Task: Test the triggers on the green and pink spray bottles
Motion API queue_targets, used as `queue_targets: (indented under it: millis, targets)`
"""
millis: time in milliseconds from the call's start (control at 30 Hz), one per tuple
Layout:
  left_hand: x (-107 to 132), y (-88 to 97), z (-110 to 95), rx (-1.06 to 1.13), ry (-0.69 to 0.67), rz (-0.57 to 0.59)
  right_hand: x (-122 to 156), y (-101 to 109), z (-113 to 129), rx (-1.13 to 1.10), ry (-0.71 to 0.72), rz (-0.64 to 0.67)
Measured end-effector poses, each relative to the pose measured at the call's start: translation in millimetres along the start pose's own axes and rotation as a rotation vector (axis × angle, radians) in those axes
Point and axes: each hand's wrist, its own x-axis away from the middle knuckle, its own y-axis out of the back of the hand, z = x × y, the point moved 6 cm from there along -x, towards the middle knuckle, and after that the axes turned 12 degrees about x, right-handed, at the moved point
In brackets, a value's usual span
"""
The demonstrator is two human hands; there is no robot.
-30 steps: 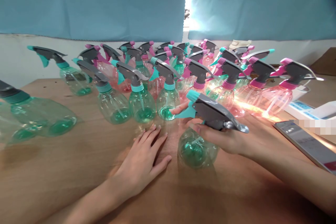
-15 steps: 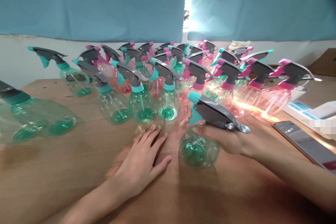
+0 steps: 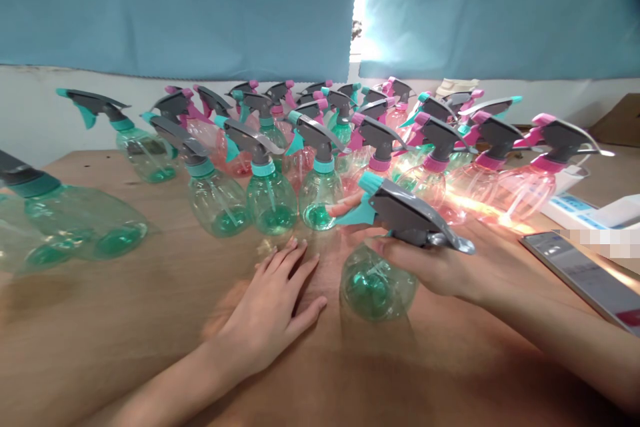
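Note:
My right hand point(image 3: 435, 267) is wrapped round the neck of a green spray bottle point(image 3: 379, 283) with a grey head and a turquoise nozzle. Its fingertips reach out in front of the turquoise trigger point(image 3: 359, 212), which is swung forward. The bottle is close to the tabletop; whether it touches I cannot tell. To its left, my left hand point(image 3: 265, 307) lies flat on the wooden table point(image 3: 165, 347) with fingers spread, holding nothing. Just beyond those fingertips stand green spray bottles, the nearest a clear green one point(image 3: 273, 207) and another point(image 3: 320, 197) beside it.
Several more green and pink spray bottles crowd the back, a pink one point(image 3: 525, 190) at the right. Two green bottles point(image 3: 85, 220) overlap at the left edge. A phone point(image 3: 580, 280) and a white device point(image 3: 620, 217) lie right. A blue curtain point(image 3: 175, 13) hangs behind.
The fingers of my right hand have stretched forward, and the trigger of the held spray bottle has swung outward. My left hand has stayed in place.

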Motion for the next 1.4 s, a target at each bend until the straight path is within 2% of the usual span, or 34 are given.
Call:
queue_targets:
  millis: [167, 500, 733, 1067, 1267, 1400]
  targets:
    - [0, 0.8, 1, 0.002, 0.001, -0.009, 0, 0, 2, 0.072, 0.057, 0.004]
    - [1, 0.6, 0, 0.005, 0.001, -0.005, -7, -4, 23, 0.165, 0.110, 0.054]
    - [0, 1.6, -1, 0.013, 0.001, -0.001, -4, -3, 12, 0.073, 0.116, 0.056]
    - [1, 2.3, -1, 0.028, -0.011, -0.028, -2, -2, 6, 0.113, 0.090, 0.081]
    - [1, 1.5, -1, 0.002, -0.007, -0.008, 0, 2, -3, 0.165, 0.056, 0.048]
    - [1, 1.4, 0, 0.002, -0.014, -0.013, 0, 3, 0, 0.223, 0.020, 0.021]
